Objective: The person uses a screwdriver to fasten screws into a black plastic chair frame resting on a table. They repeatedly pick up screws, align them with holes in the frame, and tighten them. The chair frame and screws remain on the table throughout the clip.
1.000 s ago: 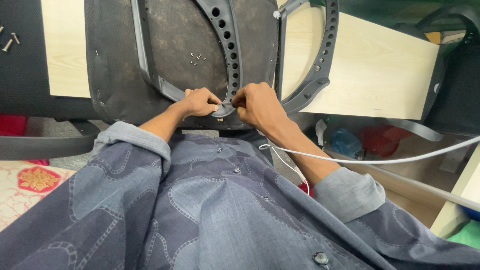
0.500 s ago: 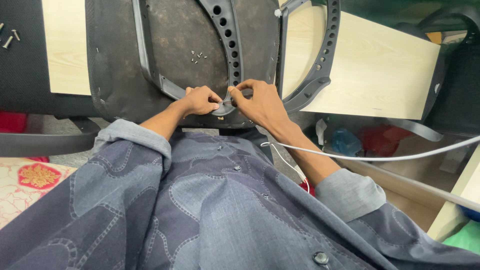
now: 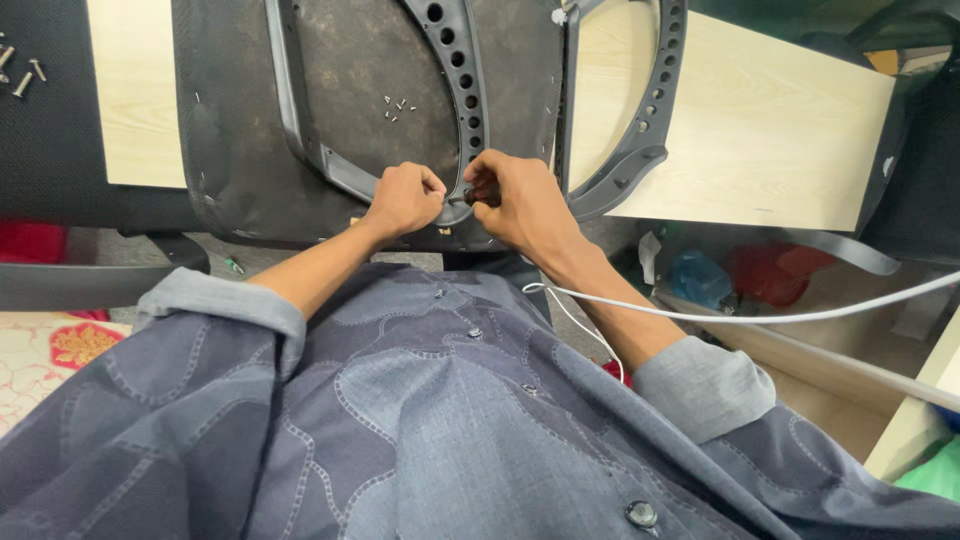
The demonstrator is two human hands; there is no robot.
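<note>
An upturned chair seat [image 3: 340,110] with a dark fabric underside lies on a light wooden table [image 3: 760,130]. A grey plastic frame [image 3: 460,80] with a row of holes runs across the seat. My left hand [image 3: 402,198] pinches the frame's lower curve. My right hand [image 3: 520,200] is closed around a dark screwdriver handle [image 3: 478,196] pressed against the same spot. The tool's tip is hidden between my hands. Several small screws [image 3: 398,106] lie loose on the seat's underside.
A second perforated grey bracket [image 3: 650,120] curves at the seat's right edge. More screws [image 3: 22,72] rest on a black surface at far left. A white cable [image 3: 760,316] crosses over my right forearm. Red and blue items [image 3: 740,275] sit under the table.
My hands have stayed at the frame's lower curve with only small shifts; my right hand has turned slightly around the handle.
</note>
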